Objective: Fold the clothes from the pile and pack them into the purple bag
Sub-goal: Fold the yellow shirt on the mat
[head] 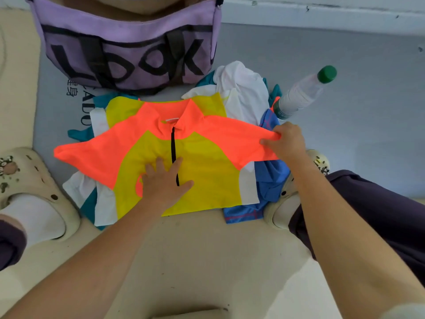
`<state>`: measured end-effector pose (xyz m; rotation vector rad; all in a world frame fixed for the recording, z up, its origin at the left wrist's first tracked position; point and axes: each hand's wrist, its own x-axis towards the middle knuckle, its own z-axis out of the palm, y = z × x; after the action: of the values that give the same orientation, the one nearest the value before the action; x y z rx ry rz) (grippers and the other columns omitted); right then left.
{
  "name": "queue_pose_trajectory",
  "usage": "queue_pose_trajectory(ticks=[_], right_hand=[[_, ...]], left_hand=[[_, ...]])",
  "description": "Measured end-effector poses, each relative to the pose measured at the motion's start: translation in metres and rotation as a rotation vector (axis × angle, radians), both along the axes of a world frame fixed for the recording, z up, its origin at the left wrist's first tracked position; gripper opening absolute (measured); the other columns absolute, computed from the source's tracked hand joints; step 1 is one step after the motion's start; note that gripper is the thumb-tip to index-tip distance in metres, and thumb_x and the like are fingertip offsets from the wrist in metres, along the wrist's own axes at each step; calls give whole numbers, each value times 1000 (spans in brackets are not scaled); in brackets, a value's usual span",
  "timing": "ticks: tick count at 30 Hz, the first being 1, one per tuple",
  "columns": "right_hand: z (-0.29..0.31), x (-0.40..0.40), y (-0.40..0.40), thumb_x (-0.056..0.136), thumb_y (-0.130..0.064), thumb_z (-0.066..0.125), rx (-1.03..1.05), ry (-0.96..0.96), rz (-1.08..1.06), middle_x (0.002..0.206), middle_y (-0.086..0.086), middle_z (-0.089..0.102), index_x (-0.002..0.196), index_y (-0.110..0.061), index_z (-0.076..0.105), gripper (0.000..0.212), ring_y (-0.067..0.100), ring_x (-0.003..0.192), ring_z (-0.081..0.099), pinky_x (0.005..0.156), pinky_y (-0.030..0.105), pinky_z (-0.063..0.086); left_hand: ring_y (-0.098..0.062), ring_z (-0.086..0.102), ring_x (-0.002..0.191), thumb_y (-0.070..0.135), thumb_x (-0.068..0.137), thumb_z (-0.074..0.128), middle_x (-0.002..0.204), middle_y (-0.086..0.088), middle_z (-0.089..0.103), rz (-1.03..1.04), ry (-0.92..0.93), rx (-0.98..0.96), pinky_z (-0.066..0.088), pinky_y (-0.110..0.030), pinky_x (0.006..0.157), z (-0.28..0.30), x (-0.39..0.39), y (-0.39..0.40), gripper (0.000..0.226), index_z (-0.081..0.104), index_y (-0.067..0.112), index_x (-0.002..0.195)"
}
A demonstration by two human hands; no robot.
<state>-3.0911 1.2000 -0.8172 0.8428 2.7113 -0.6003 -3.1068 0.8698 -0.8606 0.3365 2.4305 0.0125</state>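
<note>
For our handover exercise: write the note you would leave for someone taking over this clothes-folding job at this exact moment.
Left hand: flat, pressing the chest of the orange-and-yellow shirt.
Right hand: pinching that shirt's orange sleeve end.
The shirt lies spread, front up, on the pile of clothes. The purple bag stands open just behind.
Done: shirt laid out; no fold visible yet.
Left: fold it, pack it, then the white, teal and blue garments underneath. Whether the bag already holds anything cannot be seen.
</note>
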Motion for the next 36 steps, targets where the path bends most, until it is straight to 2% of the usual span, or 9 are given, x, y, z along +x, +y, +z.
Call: queue_pose_trajectory(ticks=[4,10,16,18,23,26,28,31,36], right_hand=[[5,13,3,75,-18,66,79,115,55,71,13,53,71,-4,59,17,34,73,50,66,43,39],[23,4,-17,64,7,54,203,326,296,67,23,50,62,-4,46,14,28,66,39,60,37,23],[31,5,-23,80,-2,54,269,-17,462,78,17,51,67,-2,56,13,32,91,49,72,37,30],[34,4,-28,85,-13,55,293,-149,481,68,8,41,59,-5,45,30,28,79,46,64,33,28],[33,-3,-46,91,-31,58,-73,-230,346,48,4,28,48,-12,31,55,19,48,28,50,32,22],[33,-11,-63,91,-27,61,-294,-143,146,48,8,34,49,-10,36,52,18,46,32,51,31,27],[32,-15,-74,93,-28,61,-541,-165,-119,49,9,50,58,-5,51,43,19,42,47,50,29,45],[34,-16,-83,97,-34,57,-986,-273,-329,67,9,70,86,-4,66,33,23,56,69,57,34,59],[29,-21,-71,97,-45,51,-919,-306,-147,82,11,75,92,-7,72,43,23,69,72,59,28,54]], left_hand=[[-48,14,143,79,83,40,160,-16,10,32,-24,3,25,-58,112,1,2,6,85,10,42,153],[-49,14,143,84,81,34,161,-18,8,18,-46,-46,24,-59,112,5,2,9,89,8,40,154],[-49,12,144,87,79,28,162,-17,6,27,-80,-32,22,-60,113,7,-1,9,90,8,41,154],[-48,11,145,87,79,29,162,-17,5,21,-97,-40,22,-60,113,8,-1,10,90,7,41,154],[-42,27,138,86,79,35,150,-20,30,66,-106,-27,29,-52,108,21,-9,17,87,32,32,148],[-25,50,108,68,79,63,110,-8,53,225,51,435,41,-38,92,31,-4,31,56,68,20,108],[-12,55,88,61,71,75,97,0,57,460,-218,753,44,-29,79,41,0,48,44,69,24,93],[1,63,93,51,67,81,114,6,66,737,-655,980,50,-19,79,48,7,72,51,62,29,109],[-21,64,101,12,80,80,123,-12,66,1023,-532,937,54,-34,84,25,10,84,49,59,7,124]])
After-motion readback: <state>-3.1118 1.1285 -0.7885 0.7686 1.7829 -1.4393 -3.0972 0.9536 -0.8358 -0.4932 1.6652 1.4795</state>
